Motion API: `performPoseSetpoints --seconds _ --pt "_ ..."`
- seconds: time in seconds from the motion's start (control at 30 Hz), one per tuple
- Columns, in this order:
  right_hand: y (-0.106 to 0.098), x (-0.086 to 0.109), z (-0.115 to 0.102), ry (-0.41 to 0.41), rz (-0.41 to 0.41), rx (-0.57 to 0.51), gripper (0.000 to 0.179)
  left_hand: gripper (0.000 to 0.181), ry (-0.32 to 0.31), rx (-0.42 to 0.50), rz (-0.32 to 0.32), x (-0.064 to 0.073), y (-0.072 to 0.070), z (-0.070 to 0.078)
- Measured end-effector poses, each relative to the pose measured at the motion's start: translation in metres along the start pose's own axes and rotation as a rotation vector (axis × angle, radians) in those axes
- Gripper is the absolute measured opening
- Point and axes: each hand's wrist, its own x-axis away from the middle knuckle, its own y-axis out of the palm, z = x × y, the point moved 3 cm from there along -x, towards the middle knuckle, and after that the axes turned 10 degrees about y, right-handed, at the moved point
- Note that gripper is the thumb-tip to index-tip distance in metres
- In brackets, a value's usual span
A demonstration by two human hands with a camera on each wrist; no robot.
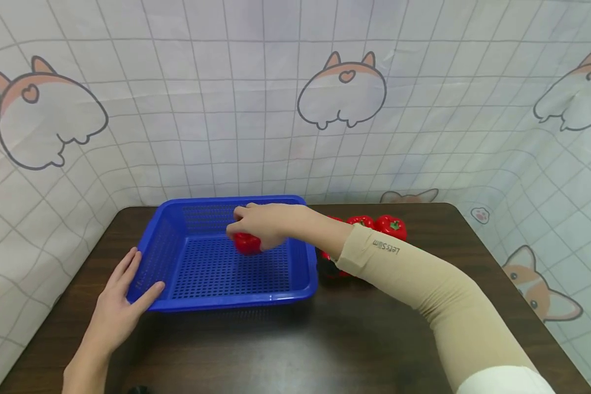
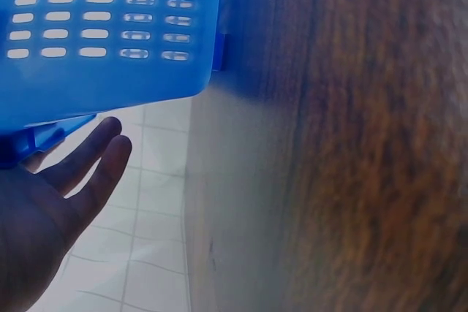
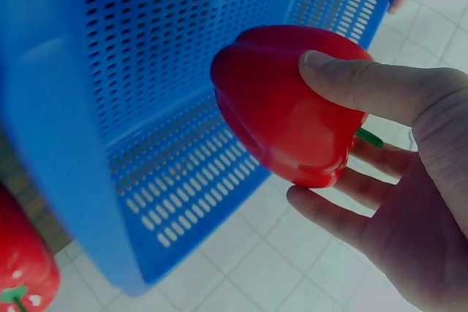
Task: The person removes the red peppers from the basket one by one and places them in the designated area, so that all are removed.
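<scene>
My right hand (image 1: pixel 263 221) holds a red bell pepper (image 1: pixel 247 244) over the blue basket (image 1: pixel 256 299). In the right wrist view the thumb lies along one side of the bell pepper (image 3: pixel 285 107) and the fingers curl round the other, its green stem towards the palm. Low at the basket's left front corner, my left hand (image 1: pixel 115 306) rests on the rim, thumb along the front and fingers along the outer left side. The left wrist view shows that hand (image 2: pixel 66 202) with straight fingers beside the perforated wall (image 2: pixel 110 71).
Several red bell peppers (image 1: pixel 391 226) lie on the dark wooden table (image 1: pixel 349 339) right of the basket, partly hidden by my right forearm. A patterned cloth wall (image 1: pixel 276 137) stands close behind the table. A small dark object (image 1: pixel 139 389) shows at the bottom edge.
</scene>
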Motion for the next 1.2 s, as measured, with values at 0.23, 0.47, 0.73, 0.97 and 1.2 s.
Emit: performPoseSetpoints --seconds 0.23,0.47,0.73,0.97,1.2 --pt "0.0 0.03 0.015 -0.011 0.036 -0.034 0.057 0.084 -0.001 -0.007 0.001 0.0 0.0 -0.001" --pt "-0.001 0.056 0.03 -0.011 0.092 -0.104 0.057 0.084 -0.009 -0.01 0.0 0.0 -0.001 -0.003" --pt "-0.001 0.085 0.048 -0.009 0.114 -0.185 0.056 0.084 -0.014 -0.016 0.0 0.001 -0.001 -0.004" --pt "-0.004 0.116 0.067 0.007 0.175 -0.247 0.055 0.084 -0.001 -0.006 0.002 0.0 0.0 -0.003" --pt "-0.004 0.15 0.091 0.02 0.238 -0.37 0.053 0.083 0.005 -0.01 0.011 -0.001 0.0 -0.003"
